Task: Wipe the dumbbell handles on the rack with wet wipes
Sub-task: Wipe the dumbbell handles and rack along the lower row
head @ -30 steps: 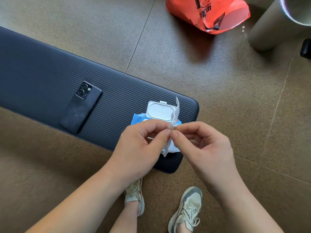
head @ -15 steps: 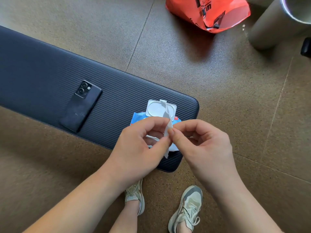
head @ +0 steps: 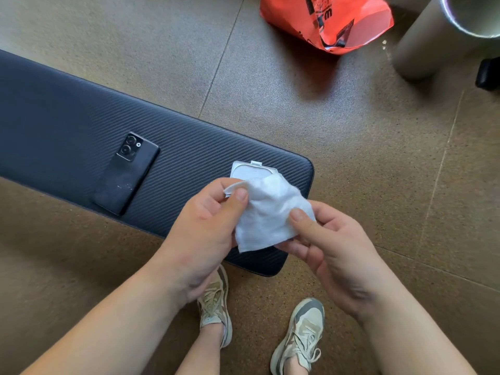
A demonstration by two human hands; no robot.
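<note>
Above the near end of the dark padded table (head: 67, 117), both hands hold one wet wipe (head: 267, 215) spread between them. The left hand (head: 205, 234) pinches its upper corner between thumb and forefinger. The right hand (head: 332, 255) presses a thumb onto its right edge, with the other fingers (head: 303, 249) curled underneath. The two grips sit well apart on the sheet, which looks like the way to pull a crumpled wipe flat so it can wrap around a handle. Just behind the sheet the pack of wipes (head: 251, 171) lies on the table with its white lid showing; the wipe hides whether the lid is fully closed. A black phone (head: 127, 173) lies face down further left on the table, apart from the pack. On the brown floor (head: 351, 131) beyond are an orange plastic bag (head: 330, 20) and a grey cylinder (head: 433, 44), and the person's two shoes (head: 303, 334) stand below the hands. Neither the dumbbell handles nor the rack is in view, so wiping has probably not begun, and nothing blocks the hands.
</note>
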